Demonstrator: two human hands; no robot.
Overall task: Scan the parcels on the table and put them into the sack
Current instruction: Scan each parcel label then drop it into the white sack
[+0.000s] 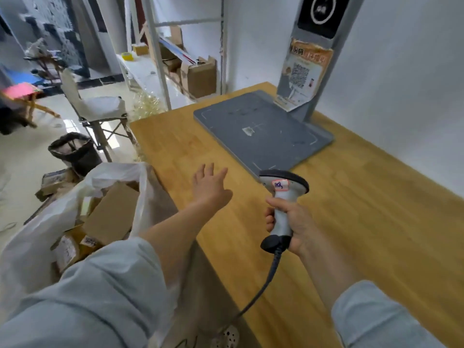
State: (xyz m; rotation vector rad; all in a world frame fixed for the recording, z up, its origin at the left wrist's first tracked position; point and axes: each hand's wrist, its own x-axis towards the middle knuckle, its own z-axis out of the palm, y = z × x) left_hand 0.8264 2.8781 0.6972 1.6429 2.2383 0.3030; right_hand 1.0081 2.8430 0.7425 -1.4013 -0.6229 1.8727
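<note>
On the desk (351, 222), toward its far right corner, I see a flat grey scanning pad (261, 131) with a grey post (324, 79) rising from its back edge against the white wall. A dark screen (322, 13) sits at the top of the post, and a worn orange poster with a QR code (301, 71) hangs below it.

The right hand (293, 222) is over the middle of the desk, its grip wrapped round the pale handle of the scanner (283, 197). The scanner's black head points away from me toward the pad's near edge and bears a small pink label. A dark cable (266, 280) runs from the handle's foot back over the desk's near-left edge.

The left hand (209, 187) is out over the desk's left side, grip spread, fingers straight and holding nothing. I cannot tell whether it touches the wood.

Just beside the desk's left edge stands the sack (50, 217), white plastic with its mouth gaping. The parcels (67, 249) I can make out are inside it: a plain brown cardboard box (113, 212) tilted on top and, lower down, smaller brown ones with white labels. The left forearm and sleeve (100, 297) cross the sack's near side and hide part of it.

Beyond the sack, on the floor, are a few flat packets (55, 179), a black bin (75, 151) lined with a pale bag, and a folding chair (100, 109) with a white seat. Further back, a white metal rack (160, 59) holds cardboard boxes (200, 76).
</note>
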